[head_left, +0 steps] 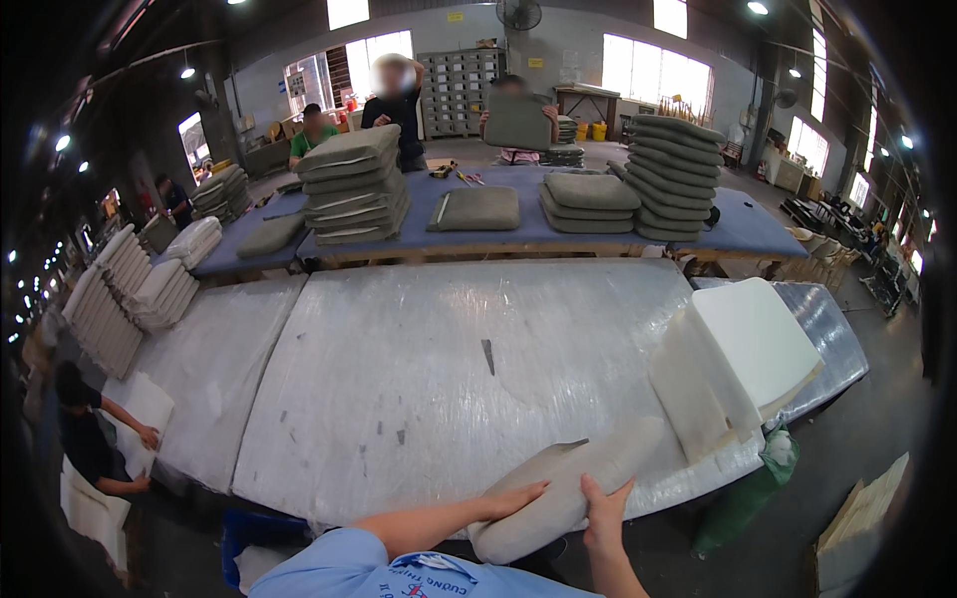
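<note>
A pale grey seat cushion [623, 451] is tilted over the near edge of the plastic-covered table [399, 369], close to my body. My left hand [518, 499] presses on its left side, the fingers reaching across the cover. On the right side my right hand [605, 503] grips it, thumb and fingers raised along the fabric. The cushion's lower end overhangs the table edge near my blue shirt. Right of it stands a stack of white foam pads [763, 334]. A small dark scrap [488, 357] lies mid-table.
Behind, a blue-topped table [508, 179] carries tall stacks of grey cushions [349, 189], scissors and tools. Several people work beyond it. A person [90, 429] handles white pads at the left. A green bag [748, 498] hangs by the right table edge; a blue bin [254, 533] stands below left.
</note>
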{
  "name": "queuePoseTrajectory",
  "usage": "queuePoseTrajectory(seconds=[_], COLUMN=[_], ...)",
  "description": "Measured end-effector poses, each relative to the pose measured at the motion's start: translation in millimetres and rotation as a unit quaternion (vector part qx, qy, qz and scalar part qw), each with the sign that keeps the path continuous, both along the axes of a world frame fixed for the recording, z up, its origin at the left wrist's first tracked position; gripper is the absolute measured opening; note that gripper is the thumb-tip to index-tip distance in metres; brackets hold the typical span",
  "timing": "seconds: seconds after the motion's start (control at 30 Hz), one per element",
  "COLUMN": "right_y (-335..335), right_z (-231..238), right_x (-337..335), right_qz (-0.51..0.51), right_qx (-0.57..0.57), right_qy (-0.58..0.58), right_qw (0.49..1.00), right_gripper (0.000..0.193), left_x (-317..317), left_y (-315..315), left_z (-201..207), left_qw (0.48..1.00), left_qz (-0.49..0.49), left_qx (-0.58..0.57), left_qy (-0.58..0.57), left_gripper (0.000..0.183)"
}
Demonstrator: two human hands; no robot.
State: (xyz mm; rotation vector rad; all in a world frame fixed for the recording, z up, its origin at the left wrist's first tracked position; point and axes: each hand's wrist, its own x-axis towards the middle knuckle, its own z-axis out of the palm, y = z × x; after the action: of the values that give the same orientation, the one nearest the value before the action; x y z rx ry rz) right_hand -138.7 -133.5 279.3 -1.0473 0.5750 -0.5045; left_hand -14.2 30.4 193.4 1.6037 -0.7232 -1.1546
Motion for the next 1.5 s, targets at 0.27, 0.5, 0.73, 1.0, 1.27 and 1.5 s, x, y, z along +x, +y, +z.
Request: queuePoseTrajectory(seconds=[0.27,0.5,0.73,1.0,1.27,1.5], right_y=[-42,-57,-45,40,71,-22], right_z=[-22,-10,63,113,53,55], right_x=[-71,-44,31,85,87,85], right_qz=[-0.09,-0.014,0.179,0.443,0.48,0.419], right_qx=[0.046,-0.025,-0.257,-0.628,-0.735,-0.753], right_qy=[0.089,0.17,0.174,0.126,-0.013,0.082], right_qw=[0.991,0.985,0.934,0.627,0.479,0.5], right_gripper=[0.081,0.069,0.068,0.07,0.062,0.071], left_x=[-74,-85,-82,-44,-30,-23], left_y=[84,86,117,146,159,206], left_z=[-36,-32,9,197,112,97], left_qw=[0.872,0.88,0.977,0.697,0.807,0.772], left_qz=[0.208,0.179,-0.004,0.153,0.126,0.212], left_qx=[0.245,0.144,-0.008,-0.029,0.159,0.099], left_qy=[0.369,0.416,0.213,-0.7,-0.555,-0.591], left_gripper=[0.131,0.131,0.084,0.083,0.075,0.059])
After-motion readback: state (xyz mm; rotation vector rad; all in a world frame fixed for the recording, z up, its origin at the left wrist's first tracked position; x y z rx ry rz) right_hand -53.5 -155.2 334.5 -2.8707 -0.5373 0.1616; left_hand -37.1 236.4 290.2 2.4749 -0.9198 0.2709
